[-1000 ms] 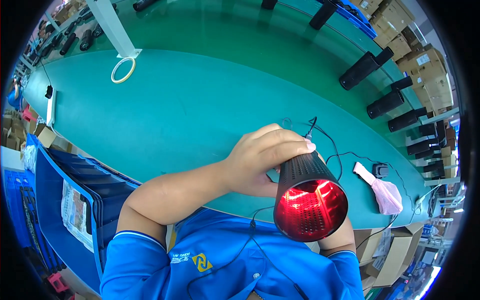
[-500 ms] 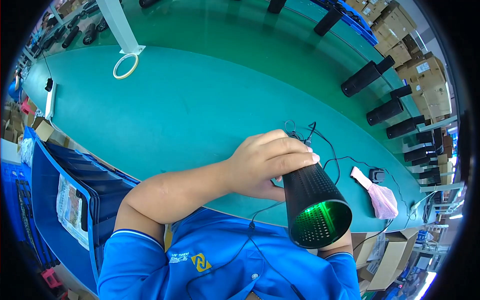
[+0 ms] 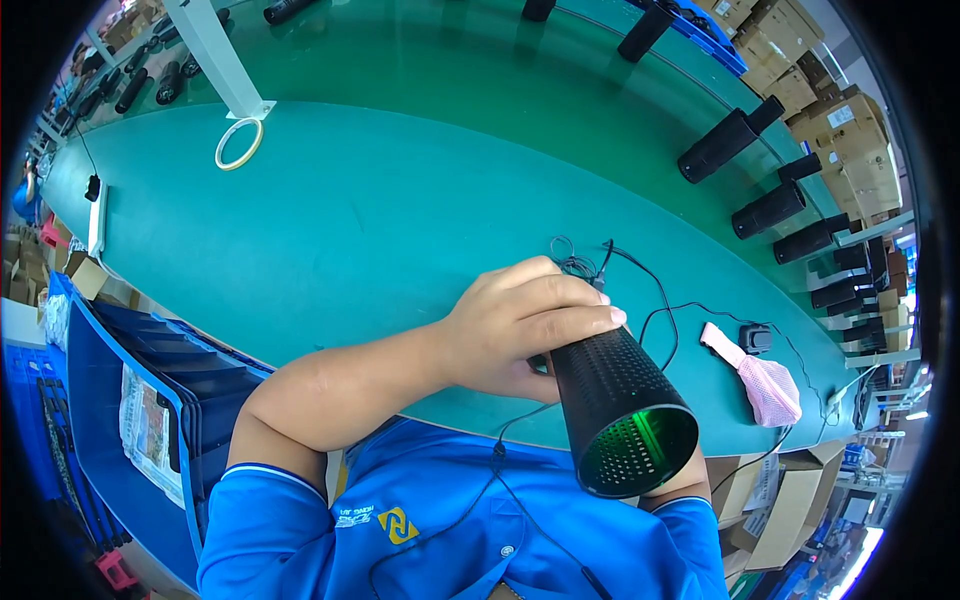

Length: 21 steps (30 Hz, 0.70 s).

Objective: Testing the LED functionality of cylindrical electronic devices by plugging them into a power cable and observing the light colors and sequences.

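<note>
A black perforated tube (image 3: 625, 385) is tilted with its wide open end toward me, and green light shines on the inner wall. My left hand (image 3: 525, 325) is closed round its far end, thumb underneath and fingers over the top. Just beyond those fingers, a black cable (image 3: 600, 280) with a plug reaches that far end; whether it is plugged in is hidden. My right forearm (image 3: 685, 480) comes up behind the tube, which covers my right hand and its fingers.
On the green table (image 3: 330, 240) lie a pink mesh pouch (image 3: 770, 390), a small black box (image 3: 755, 338) and a tape roll (image 3: 239, 144). Black cylinders (image 3: 720, 145) stand along the far right strip. Blue bins (image 3: 130, 400) are at left, cardboard boxes (image 3: 790, 500) at lower right.
The tube and my left hand have shifted slightly left in the picture, along with the view. The grip looks the same, and the green patch inside the tube appears narrower.
</note>
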Motion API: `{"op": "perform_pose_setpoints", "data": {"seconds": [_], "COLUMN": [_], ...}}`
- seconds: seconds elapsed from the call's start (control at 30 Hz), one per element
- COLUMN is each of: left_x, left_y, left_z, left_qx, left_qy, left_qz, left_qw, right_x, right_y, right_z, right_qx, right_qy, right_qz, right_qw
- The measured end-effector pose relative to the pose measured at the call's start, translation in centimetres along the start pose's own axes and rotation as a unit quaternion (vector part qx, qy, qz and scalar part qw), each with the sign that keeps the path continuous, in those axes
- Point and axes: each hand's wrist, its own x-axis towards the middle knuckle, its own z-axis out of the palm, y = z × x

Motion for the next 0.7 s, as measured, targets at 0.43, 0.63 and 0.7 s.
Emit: {"op": "perform_pose_setpoints", "data": {"seconds": [0.43, 0.63, 0.7], "left_x": [0.0, 0.1, -1.6], "left_y": [-1.3, -1.5, -1.1], "left_z": [-0.9, -0.6, 0.1], "left_qx": [-0.037, -0.143, -0.237], "left_qy": [0.009, -0.044, -0.021], "left_qz": [-0.043, 0.023, -0.107], "left_qw": [0.998, 0.988, 0.965], "right_x": [-4.2, -3.6, -3.4], "right_y": [-4.2, -4.7, -4.2], "right_z": [1.8, 3.4, 3.0], "right_qx": [-0.589, -0.687, -0.657], "right_qy": [0.154, 0.095, 0.059], "right_qz": [-0.523, -0.549, -0.518], "right_qw": [0.596, 0.468, 0.544]}}
